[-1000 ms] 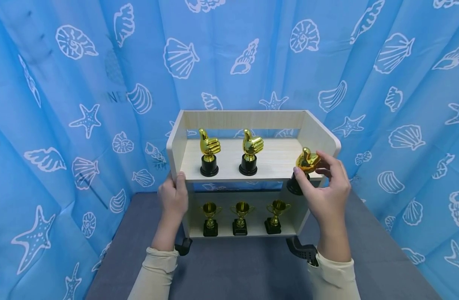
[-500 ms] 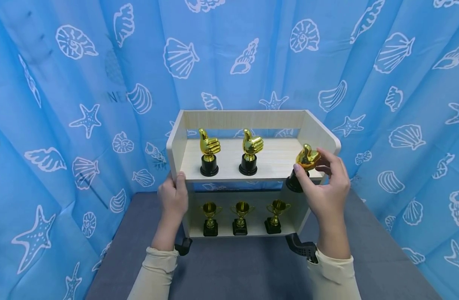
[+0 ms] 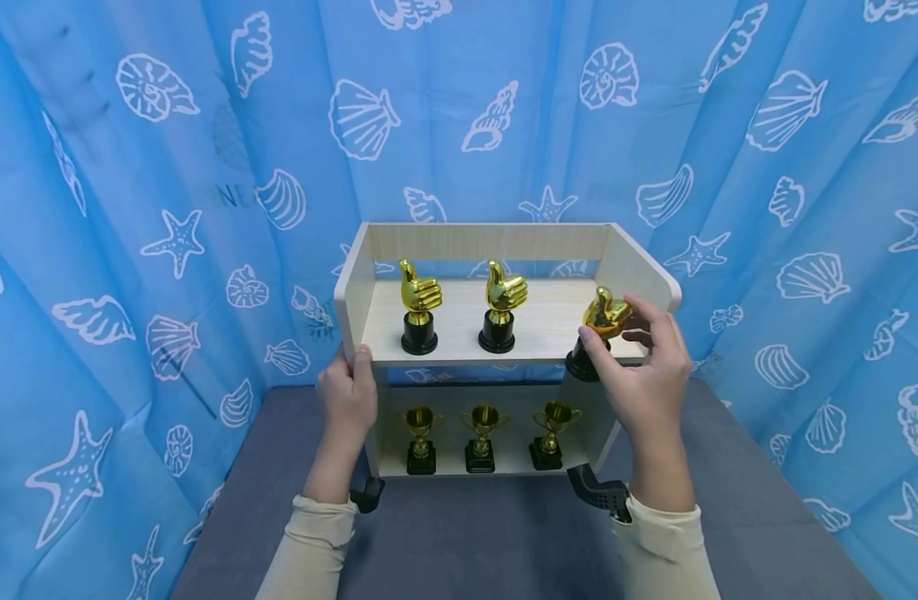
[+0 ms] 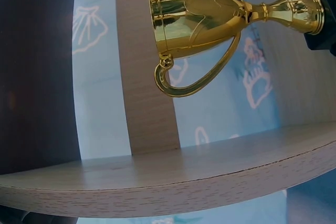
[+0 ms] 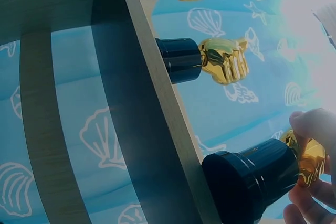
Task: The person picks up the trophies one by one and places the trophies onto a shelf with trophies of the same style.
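Note:
My right hand (image 3: 649, 367) pinches a gold thumbs-up trophy (image 3: 604, 315) by its golden top, between thumb and fingers. Its black base (image 5: 252, 177) tilts at the front edge of the upper shelf; whether it touches is unclear. My left hand (image 3: 348, 392) grips the left side panel of the wooden two-tier shelf (image 3: 459, 360), thumb on the front edge and the other fingers mostly hidden. Two more thumbs-up trophies stand upright on the upper tier, a left one (image 3: 419, 304) and a middle one (image 3: 500, 304). In the left wrist view a gold cup trophy (image 4: 199, 17) shows close by.
On the lower tier stand three gold cup trophies, a left (image 3: 421, 442), a middle (image 3: 481, 442) and a right one (image 3: 550, 437). The shelf rests on a grey table (image 3: 474, 542). A blue shell-print curtain (image 3: 459, 108) hangs behind and at both sides.
My right hand has moved the held trophy slightly left and a little up along the upper shelf's front edge. The left hand stays on the side panel.

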`<state>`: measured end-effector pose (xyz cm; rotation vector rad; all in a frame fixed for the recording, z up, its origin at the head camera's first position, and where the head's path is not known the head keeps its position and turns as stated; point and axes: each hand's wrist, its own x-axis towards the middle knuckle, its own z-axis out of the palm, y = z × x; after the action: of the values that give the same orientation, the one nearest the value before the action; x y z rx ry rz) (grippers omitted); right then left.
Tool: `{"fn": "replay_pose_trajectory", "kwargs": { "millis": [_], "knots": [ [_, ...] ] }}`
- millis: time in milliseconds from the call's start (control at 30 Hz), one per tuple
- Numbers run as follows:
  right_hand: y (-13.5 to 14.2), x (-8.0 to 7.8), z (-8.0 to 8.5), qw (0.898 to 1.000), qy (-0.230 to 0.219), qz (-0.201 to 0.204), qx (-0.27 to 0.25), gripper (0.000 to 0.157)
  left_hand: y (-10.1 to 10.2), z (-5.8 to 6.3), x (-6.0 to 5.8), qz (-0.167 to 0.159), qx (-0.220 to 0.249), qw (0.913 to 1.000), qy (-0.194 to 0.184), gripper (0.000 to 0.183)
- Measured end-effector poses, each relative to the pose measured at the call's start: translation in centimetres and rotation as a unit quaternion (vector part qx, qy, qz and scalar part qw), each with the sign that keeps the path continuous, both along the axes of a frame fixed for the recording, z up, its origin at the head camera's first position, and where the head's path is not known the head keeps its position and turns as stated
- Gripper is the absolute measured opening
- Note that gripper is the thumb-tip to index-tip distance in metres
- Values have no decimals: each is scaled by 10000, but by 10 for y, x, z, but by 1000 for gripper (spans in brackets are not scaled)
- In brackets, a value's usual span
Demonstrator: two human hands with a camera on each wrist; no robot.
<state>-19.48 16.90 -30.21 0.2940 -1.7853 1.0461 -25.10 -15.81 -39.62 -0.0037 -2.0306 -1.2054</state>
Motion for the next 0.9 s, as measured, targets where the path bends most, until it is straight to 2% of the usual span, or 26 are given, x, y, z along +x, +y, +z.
{"fn": "replay_pose_trajectory", "kwargs": {
  "millis": [267,900],
  "knots": [
    [15,-21,-18,10000,-85,-6,-2,62,1,1,1,24,24,10000,34,41],
    [15,-33,-21,9998,-92,142,-57,65,1,0,1,37,37,10000,38,41]
  ]
}}
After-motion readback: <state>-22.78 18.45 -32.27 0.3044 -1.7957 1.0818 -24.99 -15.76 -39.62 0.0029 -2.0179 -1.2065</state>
